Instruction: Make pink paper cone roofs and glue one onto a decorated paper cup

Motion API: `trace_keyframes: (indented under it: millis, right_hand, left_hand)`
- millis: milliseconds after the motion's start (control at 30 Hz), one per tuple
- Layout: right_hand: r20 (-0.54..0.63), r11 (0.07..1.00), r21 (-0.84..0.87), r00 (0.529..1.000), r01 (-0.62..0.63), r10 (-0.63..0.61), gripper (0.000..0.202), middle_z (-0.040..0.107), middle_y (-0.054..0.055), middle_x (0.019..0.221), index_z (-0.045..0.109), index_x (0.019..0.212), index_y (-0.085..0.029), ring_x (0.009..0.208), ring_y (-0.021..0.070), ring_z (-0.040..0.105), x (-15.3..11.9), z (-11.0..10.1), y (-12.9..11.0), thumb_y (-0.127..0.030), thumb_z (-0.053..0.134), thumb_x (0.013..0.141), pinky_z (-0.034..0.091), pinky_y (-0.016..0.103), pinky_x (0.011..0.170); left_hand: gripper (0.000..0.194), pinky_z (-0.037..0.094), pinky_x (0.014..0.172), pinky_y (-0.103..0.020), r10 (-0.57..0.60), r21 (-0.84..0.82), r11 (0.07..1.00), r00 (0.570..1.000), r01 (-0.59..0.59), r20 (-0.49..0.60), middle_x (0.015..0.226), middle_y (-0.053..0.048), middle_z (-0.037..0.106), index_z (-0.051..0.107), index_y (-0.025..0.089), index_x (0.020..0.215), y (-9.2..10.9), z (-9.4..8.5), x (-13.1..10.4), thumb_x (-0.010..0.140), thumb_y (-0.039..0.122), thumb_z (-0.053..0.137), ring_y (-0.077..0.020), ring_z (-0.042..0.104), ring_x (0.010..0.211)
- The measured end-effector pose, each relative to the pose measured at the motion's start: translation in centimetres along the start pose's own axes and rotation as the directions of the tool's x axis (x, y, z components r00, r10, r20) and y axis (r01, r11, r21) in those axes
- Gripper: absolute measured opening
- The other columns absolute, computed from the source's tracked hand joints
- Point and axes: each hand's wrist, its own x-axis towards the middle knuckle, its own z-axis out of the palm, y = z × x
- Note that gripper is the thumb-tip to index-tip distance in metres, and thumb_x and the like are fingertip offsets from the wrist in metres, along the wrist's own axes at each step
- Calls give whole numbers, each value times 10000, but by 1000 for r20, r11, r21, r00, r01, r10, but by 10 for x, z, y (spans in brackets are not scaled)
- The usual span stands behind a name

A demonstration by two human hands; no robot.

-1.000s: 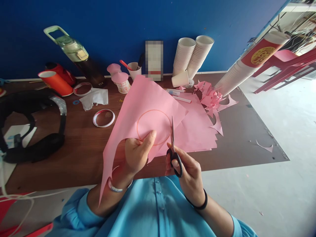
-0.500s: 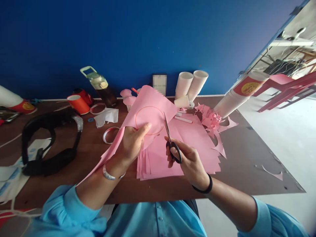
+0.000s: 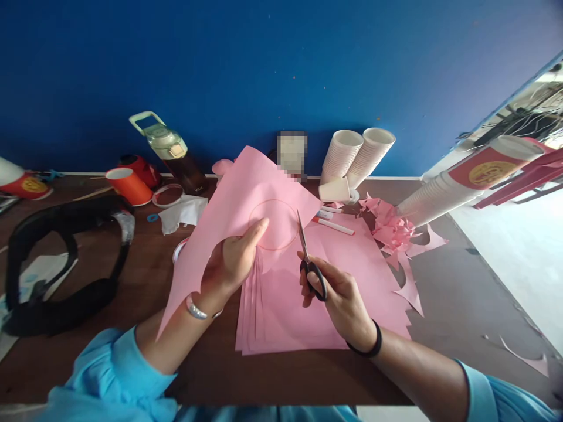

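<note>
My left hand grips a sheet of pink paper, thumb on top and the other fingers hidden beneath. A circle is drawn in a thin reddish line on the sheet, and a curved cut-out runs along its lower left edge. In my right hand are black-handled scissors, their blades pointing up along the right side of the drawn circle. Whether the blades are parted is hard to see. Below both hands lies a stack of pink paper.
Crumpled pink scraps and stacked paper cups lie to the right. White cup stacks stand at the blue wall. At left are a bottle, an orange cup, a black neckband-shaped device and a white cloth.
The view has shifted slightly, and the sheet is turned a little in my left hand, its lower part now spread wider. The scissors remain at the circle's right edge.
</note>
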Motion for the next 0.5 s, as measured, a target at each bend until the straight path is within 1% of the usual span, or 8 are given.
trace_keyframes:
  millis: [67,133,267,333,367,433,500]
  right_hand:
    - [2,1000,-22,1000,-2,2,404,616,4,751,764,1236,-211,614,110,599,-1,-1,1,-435,747,900,615,247,494]
    - [6,999,-46,1000,-2,2,401,621,7,755,762,1238,-211,606,109,598,-2,-1,3,-433,742,905,616,249,494]
    - [-2,998,-56,1000,3,-3,388,627,9,759,768,1225,-218,596,108,599,-3,-1,4,-434,745,903,614,247,486]
    - [-8,998,-55,1000,6,-7,383,630,10,766,769,1225,-226,599,109,598,-4,-2,3,-432,745,904,619,253,491]
    - [-10,998,-56,1000,8,-9,381,628,10,766,768,1228,-229,601,109,596,-4,-1,2,-431,742,906,622,256,495]
    - [-8,998,-53,1000,15,-16,380,621,6,763,766,1235,-234,602,108,592,-4,-1,1,-430,738,910,624,257,498]
    - [-6,999,-45,1000,21,-21,382,615,3,765,765,1238,-235,602,104,590,-4,-1,0,-429,739,910,624,254,498]
  left_hand:
    - [323,652,773,-271,-62,-52,997,998,62,2,963,-92,829,830,197,990,5,1,2,979,348,545,-214,798,841]
    - [322,652,713,-258,-103,-92,990,995,104,20,918,-79,830,835,209,964,10,0,4,974,374,558,-207,794,785]
    - [292,655,778,-273,-127,-83,988,989,133,69,891,-52,830,830,218,956,12,-5,2,957,380,587,-209,793,807]
    - [316,648,722,-259,-140,-51,988,988,144,63,856,-49,826,833,223,947,11,-6,-1,967,390,566,-207,790,778]
    - [329,640,685,-246,-124,-36,991,991,126,59,844,-48,824,835,227,965,10,-6,-3,971,387,548,-202,786,754]
    - [351,627,653,-227,-41,-29,999,997,43,61,835,-51,822,833,226,1027,9,-5,-4,963,365,517,-192,778,724]
    - [359,631,692,-226,16,-41,999,998,-13,55,857,-56,824,825,216,1071,7,-3,-4,938,335,514,-191,779,751]
